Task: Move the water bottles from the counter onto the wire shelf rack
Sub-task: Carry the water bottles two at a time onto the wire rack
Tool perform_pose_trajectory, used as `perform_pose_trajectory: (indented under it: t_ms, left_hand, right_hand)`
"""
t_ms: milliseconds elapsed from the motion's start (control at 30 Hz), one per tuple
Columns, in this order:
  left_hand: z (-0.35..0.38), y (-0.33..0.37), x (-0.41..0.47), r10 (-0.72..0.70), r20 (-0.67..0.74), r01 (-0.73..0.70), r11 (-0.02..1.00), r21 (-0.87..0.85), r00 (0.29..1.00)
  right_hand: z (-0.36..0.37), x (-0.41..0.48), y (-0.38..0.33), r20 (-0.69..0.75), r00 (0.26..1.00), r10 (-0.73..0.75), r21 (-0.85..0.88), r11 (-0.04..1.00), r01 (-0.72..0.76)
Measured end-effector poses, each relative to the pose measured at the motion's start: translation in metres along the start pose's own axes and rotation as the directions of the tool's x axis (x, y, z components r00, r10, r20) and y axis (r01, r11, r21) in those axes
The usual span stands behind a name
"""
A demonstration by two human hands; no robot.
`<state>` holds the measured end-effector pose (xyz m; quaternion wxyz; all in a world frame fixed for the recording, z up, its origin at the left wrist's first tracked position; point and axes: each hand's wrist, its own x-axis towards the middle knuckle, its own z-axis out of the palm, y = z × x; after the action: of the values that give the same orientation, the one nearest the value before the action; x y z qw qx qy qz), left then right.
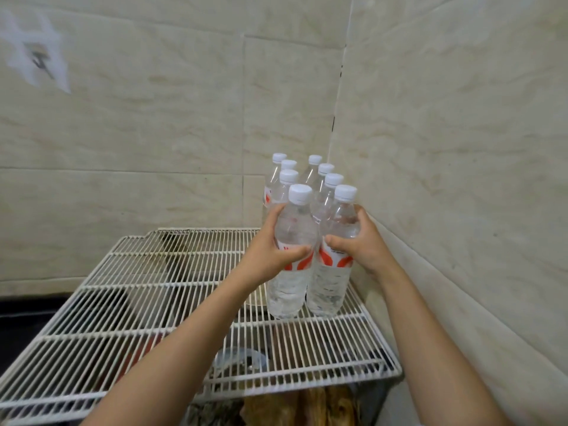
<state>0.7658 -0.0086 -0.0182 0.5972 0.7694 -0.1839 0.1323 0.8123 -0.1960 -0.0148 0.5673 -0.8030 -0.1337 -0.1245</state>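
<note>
Several clear water bottles with white caps and red-and-white labels stand in two rows on the white wire shelf rack (129, 305), in the corner by the tiled walls. My left hand (270, 247) grips the front left bottle (290, 281) around its upper body. My right hand (359, 244) grips the front right bottle (330, 284) the same way. Both front bottles are upright with their bases at the rack's wires, right behind them the other bottles (289, 179). The counter is not in view.
Tiled walls (461, 149) close in behind and to the right of the rack. Under the wires lie dark and brownish items and a round clear lid (242, 361). The left and front parts of the rack carry nothing.
</note>
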Motion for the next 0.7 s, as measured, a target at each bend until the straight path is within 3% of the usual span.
perform_pose_trajectory:
  t_ms: [233, 367, 433, 533, 600, 700]
  left_hand:
    - [-0.005, -0.006, 0.004, -0.075, 0.033, 0.076, 0.997, -0.015, 0.997]
    - [-0.004, -0.006, -0.002, -0.068, -0.010, 0.067, 0.997, -0.045, 0.998]
    - [-0.002, -0.008, -0.011, -0.044, 0.004, 0.044, 0.999, 0.021, 0.999]
    - [-0.003, -0.020, -0.037, -0.099, -0.036, 0.103, 0.982, 0.155, 0.994]
    - [-0.010, -0.029, -0.055, -0.168, -0.082, 0.180, 0.967, 0.178, 0.982]
    - [-0.026, -0.033, -0.080, -0.205, -0.144, 0.235, 0.941, 0.242, 0.968]
  right_hand:
    - [-0.002, -0.003, -0.005, 0.077, 0.996, -0.036, 0.078, 0.997, 0.030]
    - [-0.002, -0.014, -0.004, 0.037, 0.999, -0.017, 0.126, 0.992, 0.013]
    - [0.001, -0.027, 0.000, -0.006, 1.000, 0.012, 0.127, 0.992, -0.011]
    - [0.010, -0.049, 0.002, -0.239, 0.971, 0.001, 0.014, 1.000, 0.002]
    - [0.019, -0.061, -0.001, -0.443, 0.894, -0.060, -0.077, 0.997, 0.029]
    - [0.038, -0.073, -0.013, -0.553, 0.788, -0.270, -0.207, 0.961, 0.185]
